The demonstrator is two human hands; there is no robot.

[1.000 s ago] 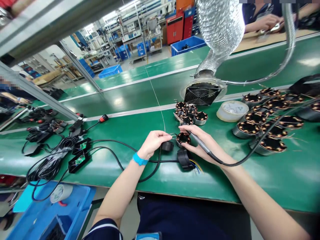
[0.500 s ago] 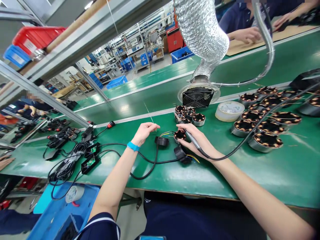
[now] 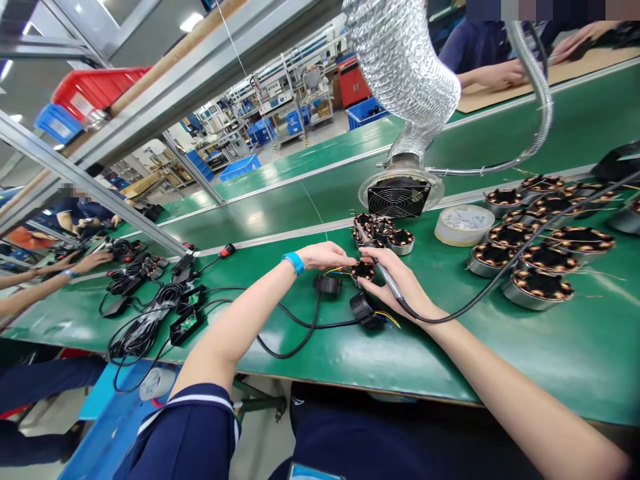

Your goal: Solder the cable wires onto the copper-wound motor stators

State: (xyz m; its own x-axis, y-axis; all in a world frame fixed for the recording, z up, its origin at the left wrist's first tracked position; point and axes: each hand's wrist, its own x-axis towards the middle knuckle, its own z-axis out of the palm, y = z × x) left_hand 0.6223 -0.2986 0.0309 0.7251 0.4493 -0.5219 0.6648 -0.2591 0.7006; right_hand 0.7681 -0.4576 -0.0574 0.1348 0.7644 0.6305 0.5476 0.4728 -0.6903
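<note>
My right hand (image 3: 395, 280) grips a soldering iron (image 3: 389, 280), its tip pointing up and left and its cable trailing right. The thumb and fingers of that hand also rest around a small stator (image 3: 363, 272) with copper windings. Close beside it, my left hand (image 3: 327, 256) is pinched at the stator's left edge; a thin solder wire (image 3: 316, 208) runs down to it from above. The fingertips are partly hidden. Left of the stator lies a black round housing (image 3: 328, 285) with coloured leads, and a second black housing (image 3: 365, 310) sits below, on a black cable.
Larger stators (image 3: 537, 287) stand in rows at right, near a roll of tape (image 3: 464, 223). Small stators (image 3: 401, 241) sit before the fume extractor (image 3: 400, 193). Coiled cables (image 3: 145, 323) and open boxes with circuit boards (image 3: 189, 323) lie left. Co-workers' hands show at far left and top right.
My left hand has moved right, bringing its fingertips and the solder wire to the stator. My right hand stays nearly still with the iron. A co-worker's arms have reached in at far left.
</note>
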